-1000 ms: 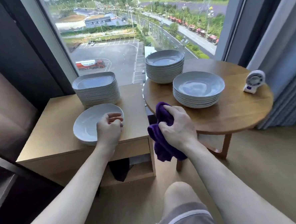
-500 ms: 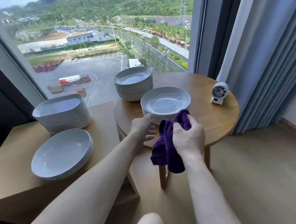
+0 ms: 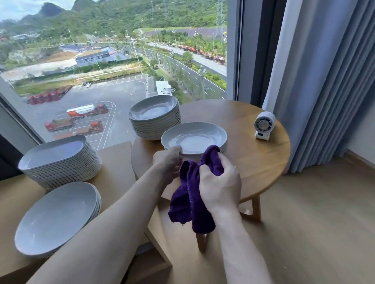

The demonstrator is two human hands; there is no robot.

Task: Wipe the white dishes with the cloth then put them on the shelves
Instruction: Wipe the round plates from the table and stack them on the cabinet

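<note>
My left hand [image 3: 168, 162] grips the top plate [image 3: 195, 137] at its near rim; my right hand [image 3: 220, 183], just beside, clutches the cloth [image 3: 190, 198].

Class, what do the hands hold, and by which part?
Right hand grips the purple cloth by its bunched top; left hand grips the top plate at its near rim.

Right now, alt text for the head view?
The left hand grips the near rim of the top round white plate of a stack on a round wooden table, while the right hand holds a crumpled purple cloth.
</note>
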